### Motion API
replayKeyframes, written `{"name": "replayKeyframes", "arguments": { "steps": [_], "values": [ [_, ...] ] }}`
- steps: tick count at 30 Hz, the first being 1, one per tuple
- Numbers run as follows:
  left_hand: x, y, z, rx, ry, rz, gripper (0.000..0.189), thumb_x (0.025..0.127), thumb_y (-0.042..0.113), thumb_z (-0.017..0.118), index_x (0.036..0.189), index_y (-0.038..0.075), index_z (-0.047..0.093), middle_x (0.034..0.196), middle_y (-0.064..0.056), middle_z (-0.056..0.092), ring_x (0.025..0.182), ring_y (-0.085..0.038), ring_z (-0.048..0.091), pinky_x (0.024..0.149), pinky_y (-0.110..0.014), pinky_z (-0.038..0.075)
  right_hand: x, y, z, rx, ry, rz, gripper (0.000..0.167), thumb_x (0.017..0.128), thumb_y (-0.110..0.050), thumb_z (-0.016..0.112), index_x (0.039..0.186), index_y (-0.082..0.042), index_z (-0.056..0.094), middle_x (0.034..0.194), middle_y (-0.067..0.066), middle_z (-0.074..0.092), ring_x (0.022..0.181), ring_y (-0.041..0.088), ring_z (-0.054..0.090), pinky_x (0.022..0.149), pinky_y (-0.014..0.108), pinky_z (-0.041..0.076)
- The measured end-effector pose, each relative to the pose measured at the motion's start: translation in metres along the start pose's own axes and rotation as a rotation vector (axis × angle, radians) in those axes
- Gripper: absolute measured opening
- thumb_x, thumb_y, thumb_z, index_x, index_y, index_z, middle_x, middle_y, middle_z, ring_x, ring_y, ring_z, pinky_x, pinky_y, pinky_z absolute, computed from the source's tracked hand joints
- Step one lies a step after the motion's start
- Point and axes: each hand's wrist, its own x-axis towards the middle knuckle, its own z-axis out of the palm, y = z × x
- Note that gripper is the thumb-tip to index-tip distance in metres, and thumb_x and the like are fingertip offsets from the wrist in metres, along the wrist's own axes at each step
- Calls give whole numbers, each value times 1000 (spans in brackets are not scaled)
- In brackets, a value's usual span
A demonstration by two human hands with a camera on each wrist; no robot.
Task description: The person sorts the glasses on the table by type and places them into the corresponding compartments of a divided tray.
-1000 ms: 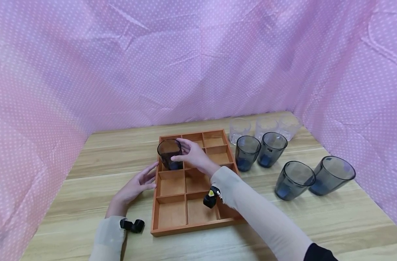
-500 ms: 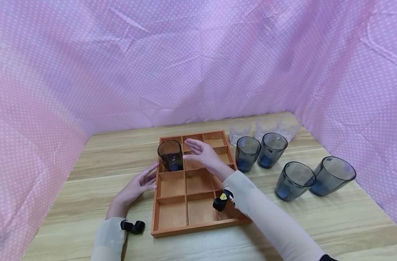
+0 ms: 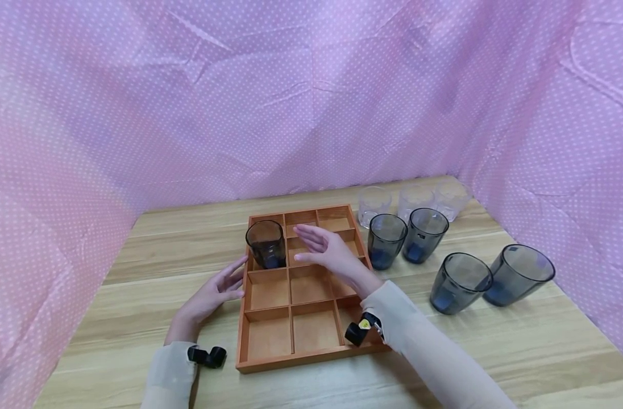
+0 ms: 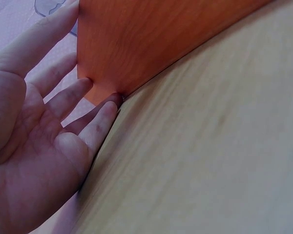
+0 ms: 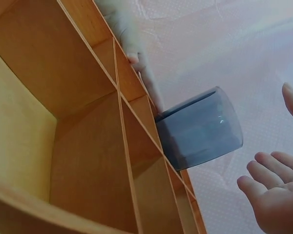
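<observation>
While right wrist shows one glass (image 5: 200, 129) — head view adds clear tumblers (image 3: 374, 209).

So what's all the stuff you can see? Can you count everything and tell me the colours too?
Wooden tray: one, orange-brown, on the table, split into compartments
Glass in the tray: one, smoky grey-blue, in a left-column compartment
Smoky glasses: four, grey-blue, on the table right of the tray
Clear glasses: three, colourless, at the back right of the table
Table: one, light wood, under everything
Dotted cloth: pink-purple with white dots, hanging around the table; pieces not countable
Wrist devices: two, black, one at each wrist
Sleeves: two, pale, on the arms
Left hand: one, touching the tray's left side
Right hand: one, above the tray, holding nothing
</observation>
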Motion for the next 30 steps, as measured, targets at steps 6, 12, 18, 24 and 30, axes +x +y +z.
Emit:
{"name": "replayKeyframes", "arguments": {
  "steps": [6, 12, 18, 24, 30],
  "values": [
    [1, 1, 0, -7, -7, 6, 79, 94, 6, 60, 156, 9, 12, 160, -27, 8, 143, -50, 15, 100, -12, 38, -11, -6, 1, 1, -16, -22, 63, 90, 1, 64, 147, -2, 37, 151, 14, 43, 141, 27, 40, 113, 35, 35],
    [0, 2, 0, -6, -3, 1, 79, 93, 6, 61, 156, 9, 13, 161, -26, 9, 143, -48, 16, 100, -11, 37, -25, -12, -2, -8, -23, -22, 66, 89, -5, 68, 148, -5, 37, 151, 13, 43, 140, 26, 41, 113, 34, 36],
    [0, 2, 0, 14, -7, 16, 78, 94, 6, 60, 156, 6, 12, 159, -31, 7, 141, -54, 14, 100, -10, 37, -36, -13, -9, -10, -8, -20, 67, 88, -6, 69, 147, -5, 39, 150, 12, 46, 140, 25, 42, 113, 35, 35],
    [0, 0, -1, 21, 1, -10, 78, 94, 6, 59, 156, 7, 12, 159, -30, 7, 142, -53, 14, 100, -9, 35, -48, -11, -13, -63, 3, -35, 68, 86, -12, 73, 145, -4, 42, 148, 13, 48, 139, 28, 44, 113, 40, 35],
    [2, -2, -2, 29, -8, 5, 78, 94, 6, 59, 156, 5, 11, 158, -32, 8, 142, -49, 16, 100, -9, 35, -61, -10, -19, -79, 18, -45, 68, 85, -12, 73, 144, -2, 42, 147, 16, 48, 138, 32, 43, 112, 45, 35]
  ]
}}
